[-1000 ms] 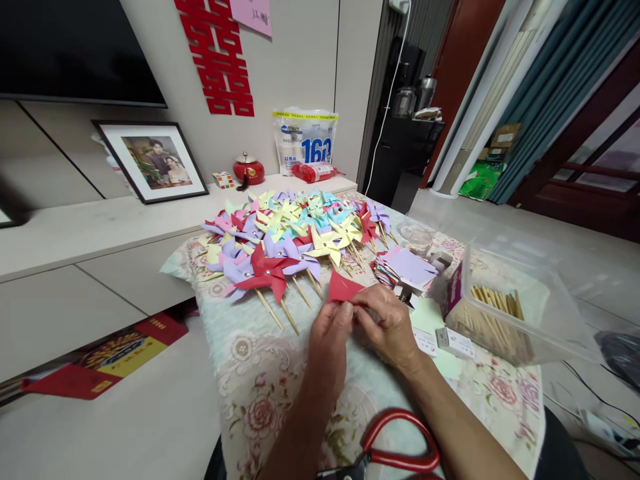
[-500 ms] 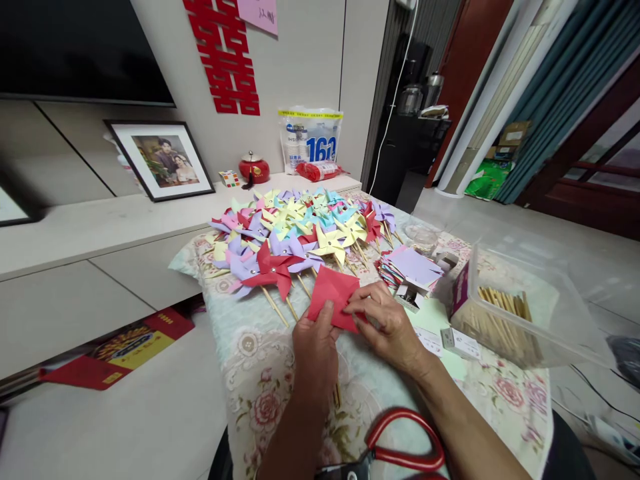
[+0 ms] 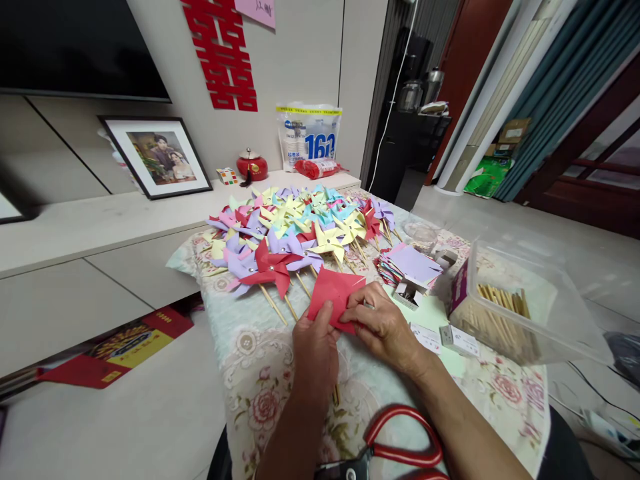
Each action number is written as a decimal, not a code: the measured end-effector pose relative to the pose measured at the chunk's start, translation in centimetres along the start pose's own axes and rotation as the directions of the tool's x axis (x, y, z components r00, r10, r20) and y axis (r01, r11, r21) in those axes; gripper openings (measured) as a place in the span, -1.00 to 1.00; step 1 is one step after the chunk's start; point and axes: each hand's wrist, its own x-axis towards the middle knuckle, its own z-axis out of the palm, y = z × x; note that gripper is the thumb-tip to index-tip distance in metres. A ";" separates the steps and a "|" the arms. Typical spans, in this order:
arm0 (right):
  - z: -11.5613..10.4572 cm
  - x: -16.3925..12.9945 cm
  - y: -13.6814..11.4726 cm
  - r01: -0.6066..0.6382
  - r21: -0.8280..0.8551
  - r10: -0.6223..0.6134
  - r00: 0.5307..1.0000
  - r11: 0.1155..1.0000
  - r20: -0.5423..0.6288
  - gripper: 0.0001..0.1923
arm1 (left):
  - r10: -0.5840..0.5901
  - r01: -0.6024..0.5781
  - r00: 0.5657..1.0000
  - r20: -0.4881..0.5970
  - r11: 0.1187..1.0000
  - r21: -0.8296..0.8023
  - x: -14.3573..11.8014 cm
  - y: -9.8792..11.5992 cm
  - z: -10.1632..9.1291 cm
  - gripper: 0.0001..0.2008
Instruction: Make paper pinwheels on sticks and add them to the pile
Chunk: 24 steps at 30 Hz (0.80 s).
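Note:
A square of red paper (image 3: 336, 293) is held up over the table between both hands. My left hand (image 3: 316, 340) grips its lower left part, thumb on top. My right hand (image 3: 380, 323) pinches its right edge with bent fingers; the fingertips are partly hidden. Red-handled scissors (image 3: 400, 440) lie at the near edge, below my right forearm. Beyond the paper lies a heap of finished paper pinwheels (image 3: 300, 227) on sticks, with a red pinwheel (image 3: 270, 267) nearest. Part of a wooden stick (image 3: 336, 393) shows beside my left wrist.
To the right are a stack of coloured paper squares (image 3: 413, 265), an open small box (image 3: 409, 294), a closed small box (image 3: 459, 341) and a clear plastic bin (image 3: 555, 327) holding wooden sticks (image 3: 505, 300). Behind the table stands a white cabinet (image 3: 75, 233) with a framed photo (image 3: 157, 158).
The right part of the red paper has shifted slightly under my right fingers, and more of its upper right corner shows. Both hands keep their hold; the view has moved a little.

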 end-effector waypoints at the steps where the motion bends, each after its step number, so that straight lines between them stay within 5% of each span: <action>1: 0.0 0.0 0.1 -0.003 0.004 0.003 1.000 1.000 0.002 -0.69 | 0.000 0.000 1.000 0.007 1.000 0.011 0.0 0.0 0.0 -0.83; 9: 0.0 0.0 0.1 -0.015 0.073 0.013 1.000 0.997 0.029 -0.85 | -0.002 0.002 1.000 -0.002 1.000 -0.025 0.3 -0.7 0.0 -0.61; 14: 0.1 0.1 -0.1 -0.039 0.188 0.040 0.999 0.981 -0.003 -0.91 | 0.026 -0.027 1.000 -0.010 0.998 -0.060 0.3 -0.7 0.1 -0.67; 24: 0.3 0.0 -0.1 -0.386 0.239 0.399 0.917 0.891 -0.003 -0.90 | -0.008 0.009 0.999 0.038 1.000 -0.010 0.2 -0.9 -0.2 -0.77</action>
